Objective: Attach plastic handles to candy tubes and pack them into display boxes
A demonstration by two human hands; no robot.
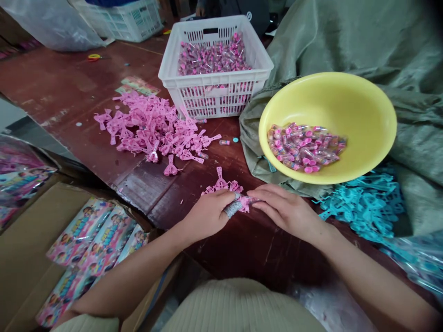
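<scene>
My left hand point(211, 212) and my right hand point(287, 210) meet over the dark red table point(69, 87) near its front edge. Together they pinch a small pink plastic piece point(246, 202); a grey finger cot covers one left fingertip. Just beyond the hands lie a few loose pink plastic parts point(223, 185). A yellow bowl point(363, 115) holding several small pink-capped tubes point(304, 147) sits to the right, close to my right hand.
A heap of pink plastic parts point(152, 129) lies mid-table. Behind it stands a white basket point(214, 87) full of tubes. Blue plastic parts point(363, 207) lie at right on a green sack point(398, 46). A cardboard box with printed packets point(93, 240) is at lower left.
</scene>
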